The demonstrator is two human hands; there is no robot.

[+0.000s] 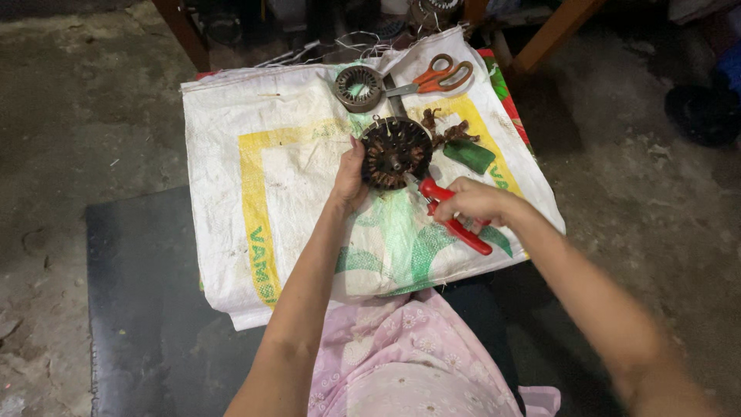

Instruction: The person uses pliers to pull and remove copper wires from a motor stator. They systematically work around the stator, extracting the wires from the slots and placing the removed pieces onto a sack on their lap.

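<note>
A dark round motor stator (396, 152) with copper windings rests on a white woven sack (278, 162). My left hand (349, 178) grips the stator's left rim. My right hand (472, 202) is closed around red-handled cutters (455, 218), whose tip touches the stator's lower right edge. A small heap of brown cut wire (450, 131) lies just right of the stator, next to a green piece (468, 155).
A second, grey stator ring (359, 87) and orange-handled scissors (434, 77) lie at the sack's far edge. A black mat (147, 309) lies at lower left on the concrete floor. Wooden furniture legs (552, 35) stand beyond the sack.
</note>
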